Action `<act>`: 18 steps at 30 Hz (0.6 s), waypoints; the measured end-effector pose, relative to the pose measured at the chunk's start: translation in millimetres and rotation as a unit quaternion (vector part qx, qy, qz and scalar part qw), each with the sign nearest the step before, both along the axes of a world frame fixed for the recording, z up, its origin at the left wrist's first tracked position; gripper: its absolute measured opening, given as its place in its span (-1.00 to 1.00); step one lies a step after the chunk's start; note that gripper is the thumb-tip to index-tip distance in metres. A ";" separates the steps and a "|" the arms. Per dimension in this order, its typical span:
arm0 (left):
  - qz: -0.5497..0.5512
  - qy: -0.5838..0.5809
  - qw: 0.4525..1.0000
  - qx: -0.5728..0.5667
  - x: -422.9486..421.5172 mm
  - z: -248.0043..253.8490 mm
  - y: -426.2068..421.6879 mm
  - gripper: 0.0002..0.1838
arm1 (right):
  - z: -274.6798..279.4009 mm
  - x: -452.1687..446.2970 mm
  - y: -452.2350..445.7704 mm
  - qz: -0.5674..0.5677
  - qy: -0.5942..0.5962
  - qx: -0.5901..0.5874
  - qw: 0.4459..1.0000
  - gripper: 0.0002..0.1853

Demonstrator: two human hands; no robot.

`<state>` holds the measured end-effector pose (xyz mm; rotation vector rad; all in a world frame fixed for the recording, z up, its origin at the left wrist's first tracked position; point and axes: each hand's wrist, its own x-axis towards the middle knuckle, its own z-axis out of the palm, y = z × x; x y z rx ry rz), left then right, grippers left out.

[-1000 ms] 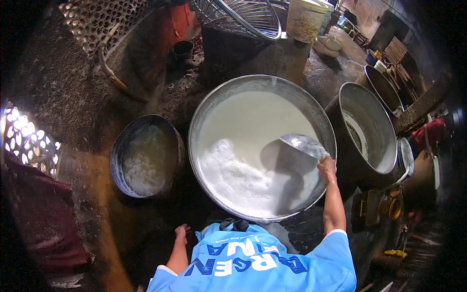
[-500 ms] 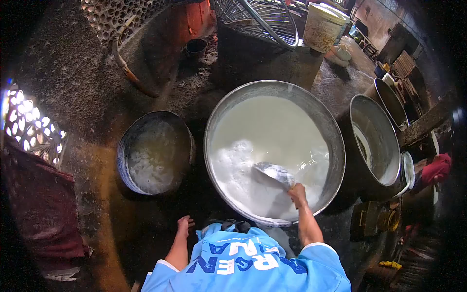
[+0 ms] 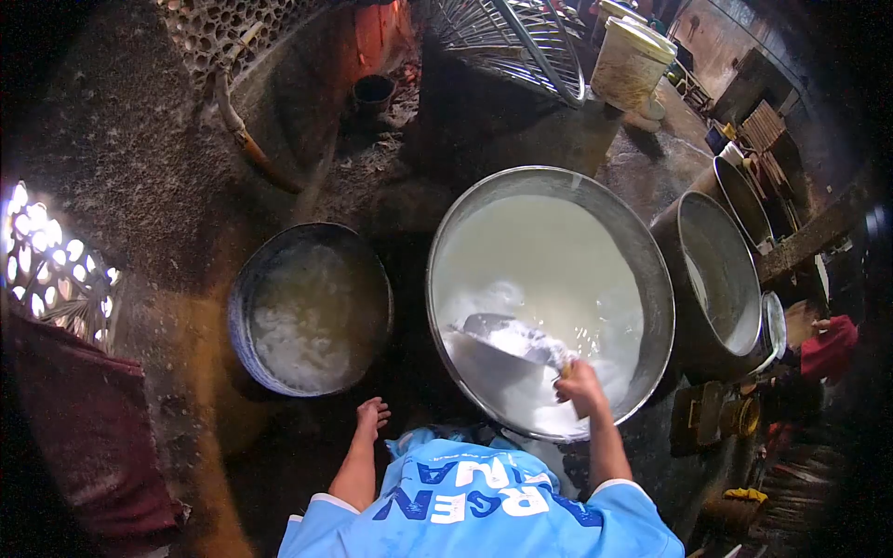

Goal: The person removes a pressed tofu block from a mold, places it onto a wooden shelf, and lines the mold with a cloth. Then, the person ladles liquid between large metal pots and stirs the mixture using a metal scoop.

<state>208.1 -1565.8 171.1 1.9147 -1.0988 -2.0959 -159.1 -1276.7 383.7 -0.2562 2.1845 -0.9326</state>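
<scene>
My right hand (image 3: pixel 581 387) is closed on the handle of a metal scoop (image 3: pixel 507 337), which is over the front left part of a large round pot (image 3: pixel 658 279). White foam lies in the scoop. The pot holds a pale, milky liquid (image 3: pixel 539 246) with white foam along its near side. Empty, my left hand (image 3: pixel 373 413) hangs between the large pot and a smaller vat (image 3: pixel 244 321), its fingers slightly curled and apart. Cloudy liquid with foam patches fills part of that vat.
Deep metal vats (image 3: pixel 716 270) stand at the right. A white bucket (image 3: pixel 633 65) and a wire rack (image 3: pixel 521 42) are at the back. A bent pipe (image 3: pixel 244 139) runs along the left wall. Dark red cloth (image 3: pixel 84 437) hangs at the far left.
The scoop has moved left across the pot and now carries foam. My left hand has risen a little towards the smaller vat. The view has shifted, so the pots appear further right.
</scene>
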 end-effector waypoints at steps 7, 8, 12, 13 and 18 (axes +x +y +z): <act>0.051 0.002 0.998 0.029 46.9 -12.1 3.8 -0.68 | 61.1 -60.6 -126.1 0.064 0.226 0.019 0.972 -0.78; 0.058 -0.007 0.998 0.033 53.6 -12.3 6.9 -0.68 | 26.9 -78.9 -139.0 0.080 0.284 0.024 0.955 -0.79; 0.081 -0.024 0.995 0.055 85.2 -18.8 17.0 -0.68 | -4.2 -87.4 -162.7 0.137 0.252 0.083 0.954 -0.78; 0.086 -0.031 0.994 0.067 92.7 -21.0 19.2 -0.68 | -17.9 -88.4 -160.4 0.133 0.244 0.118 0.953 -0.79; 0.087 -0.051 0.992 0.079 110.1 -32.9 31.2 -0.66 | -82.2 -85.1 -108.4 0.190 0.322 0.111 0.921 -0.83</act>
